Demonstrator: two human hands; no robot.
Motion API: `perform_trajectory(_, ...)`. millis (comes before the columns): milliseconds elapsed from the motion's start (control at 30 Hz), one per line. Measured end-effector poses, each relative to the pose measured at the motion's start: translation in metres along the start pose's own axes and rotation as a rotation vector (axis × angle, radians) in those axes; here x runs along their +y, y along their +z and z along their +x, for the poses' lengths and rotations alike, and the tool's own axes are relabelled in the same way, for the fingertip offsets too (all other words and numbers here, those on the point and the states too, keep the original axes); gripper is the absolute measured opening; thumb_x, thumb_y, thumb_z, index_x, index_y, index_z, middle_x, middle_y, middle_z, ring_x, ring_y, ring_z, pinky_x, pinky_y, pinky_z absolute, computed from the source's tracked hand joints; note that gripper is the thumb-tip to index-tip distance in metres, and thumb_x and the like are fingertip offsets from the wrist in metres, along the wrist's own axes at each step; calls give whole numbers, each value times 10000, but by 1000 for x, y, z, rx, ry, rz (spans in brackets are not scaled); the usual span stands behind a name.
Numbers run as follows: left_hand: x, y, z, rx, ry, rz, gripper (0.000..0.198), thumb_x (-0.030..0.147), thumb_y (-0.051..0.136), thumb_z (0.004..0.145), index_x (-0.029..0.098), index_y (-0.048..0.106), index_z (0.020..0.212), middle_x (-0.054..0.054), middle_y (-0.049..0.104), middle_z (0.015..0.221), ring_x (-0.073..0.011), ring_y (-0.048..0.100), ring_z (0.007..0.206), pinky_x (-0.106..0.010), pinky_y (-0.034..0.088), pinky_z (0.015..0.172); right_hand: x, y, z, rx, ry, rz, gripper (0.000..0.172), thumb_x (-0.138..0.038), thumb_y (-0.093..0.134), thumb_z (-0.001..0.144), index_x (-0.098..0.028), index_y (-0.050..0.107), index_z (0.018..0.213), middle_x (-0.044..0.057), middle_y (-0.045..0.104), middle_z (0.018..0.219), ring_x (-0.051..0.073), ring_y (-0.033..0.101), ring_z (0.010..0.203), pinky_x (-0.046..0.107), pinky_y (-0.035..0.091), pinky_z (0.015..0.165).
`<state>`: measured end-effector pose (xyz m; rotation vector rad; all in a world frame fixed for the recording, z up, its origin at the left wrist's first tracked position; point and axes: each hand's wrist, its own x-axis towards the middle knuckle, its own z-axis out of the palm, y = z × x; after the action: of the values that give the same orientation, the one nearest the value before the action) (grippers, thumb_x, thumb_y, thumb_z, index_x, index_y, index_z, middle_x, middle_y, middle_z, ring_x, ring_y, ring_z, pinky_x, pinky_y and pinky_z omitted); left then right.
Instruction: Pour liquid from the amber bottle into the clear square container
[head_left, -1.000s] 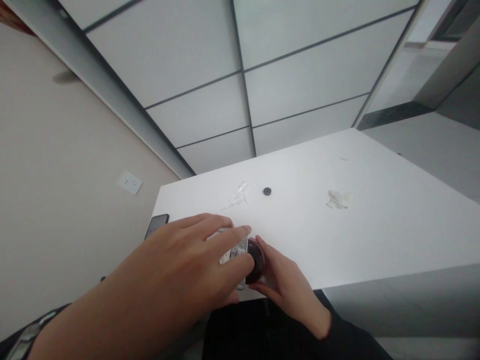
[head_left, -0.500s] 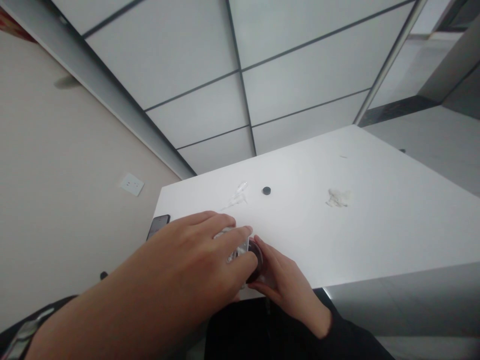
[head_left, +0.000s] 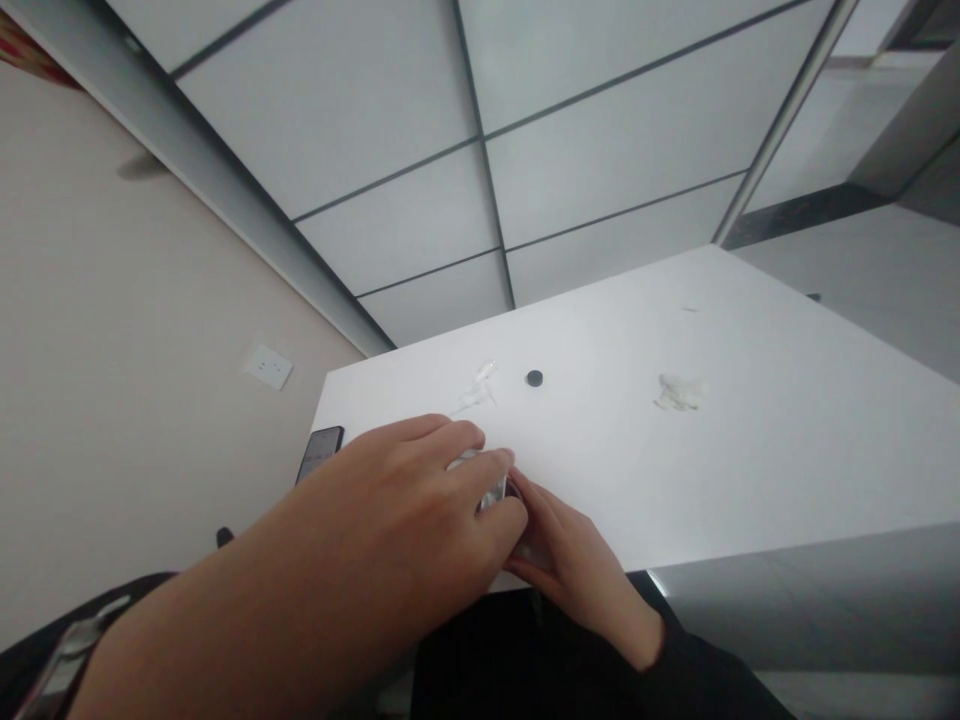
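Observation:
My left hand (head_left: pixel 427 510) reaches in from the left with its fingers curled around a clear, shiny plastic piece (head_left: pixel 492 496), mostly hidden under the fingers. Opposite it, my right hand (head_left: pixel 577 565) cups a round, dark-rimmed container (head_left: pixel 514 489); only a sliver of its rim shows. The two held things meet between my hands at the near edge of the white table (head_left: pixel 750 450). Whether they touch or fit into each other I cannot tell. Beyond the fingers a small black disc (head_left: pixel 534 378), like a cap, lies on the tabletop.
Thin clear plastic scraps (head_left: pixel 478 386) lie behind my left hand. A crumpled translucent piece (head_left: pixel 678 392) rests to the right. A phone (head_left: pixel 319 450) lies at the table's left edge, below a wall socket (head_left: pixel 270 367). White panelled doors (head_left: pixel 600 180) stand behind the table.
My left hand has shifted slightly right with the clear plastic, closer to my right hand. Less of the dark rim shows now. The things on the table lie as before.

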<state>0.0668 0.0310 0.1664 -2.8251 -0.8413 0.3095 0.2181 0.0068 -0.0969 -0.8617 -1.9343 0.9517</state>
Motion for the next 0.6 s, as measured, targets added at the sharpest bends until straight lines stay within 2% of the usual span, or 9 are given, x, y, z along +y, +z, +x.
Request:
perform_trajectory(133,1,0,1,-26,3,2,203,18,668,859,213,721,866,-51,815,1015,-281,758,883,-438,621,782,0,0,0,4,-8,-12,1008,-398,760,940,-412,88,1691,111,524,1622,354,581,1432,580,559,1118)
perform_trajectory(333,1,1,1,-61,-24,-71,155,111,674,942,250,709,882,-26,798,1041,-250,742,989,-416,572,945,0,2,0,3,-1,1,988,-382,755,940,-397,111,1689,113,542,1606,350,594,1420,563,570,1108)
perform_trajectory(600,2,1,8,-54,-36,-134,119,157,706,948,250,697,874,-17,782,1013,-226,723,914,-379,555,904,4,3,-1,-3,3,15,886,-419,718,963,-368,186,1670,115,536,1609,339,582,1432,559,553,1127)
